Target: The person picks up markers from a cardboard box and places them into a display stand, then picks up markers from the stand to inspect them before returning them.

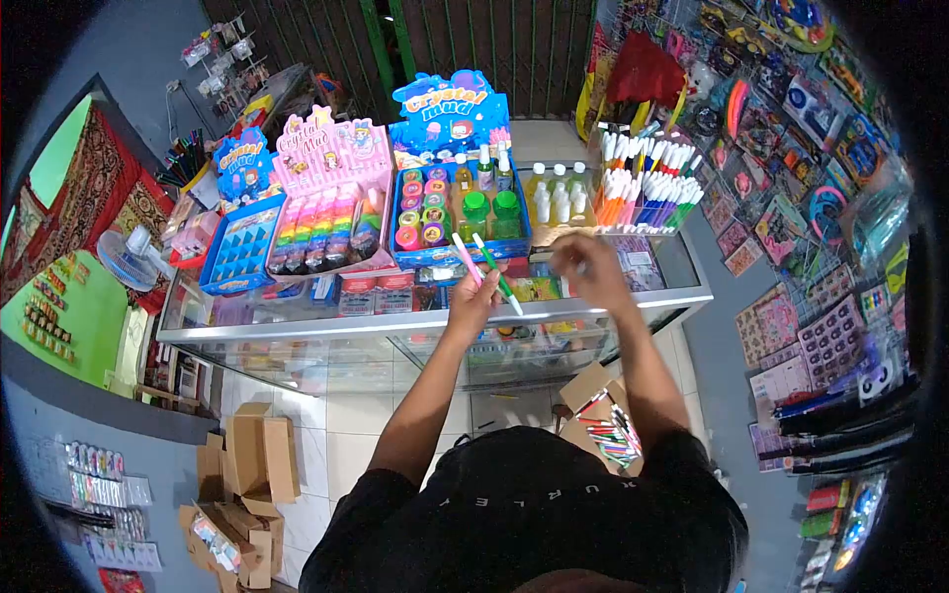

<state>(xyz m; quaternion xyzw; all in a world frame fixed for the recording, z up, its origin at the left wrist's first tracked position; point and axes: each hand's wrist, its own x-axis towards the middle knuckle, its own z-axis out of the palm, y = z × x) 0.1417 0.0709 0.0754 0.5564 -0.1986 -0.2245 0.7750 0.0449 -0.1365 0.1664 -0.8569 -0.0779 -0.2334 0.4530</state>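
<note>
My left hand point(473, 300) is closed over the counter's front edge, gripping a pink marker point(466, 256) and a green marker point(499, 277), both tipped with white. My right hand point(585, 265) hovers to its right, just in front of a box of white-capped bottles point(560, 198). Motion smears its fingers, so I cannot make out what they do. Behind it and to the right, a clear holder point(633, 228) stands packed with upright white-capped markers point(647, 180). Below my right arm, an open cardboard box point(583, 390) contains loose coloured markers point(613, 435).
A glass display counter point(297, 331) runs across in front of me. On it stand a blue Crystal Mud box point(465, 259) with jars and bottles, a pink one point(331, 153) and a blue compartment tray point(242, 252). Cardboard boxes point(259, 450) lie at lower left. Packaged goods point(830, 336) cover the right wall.
</note>
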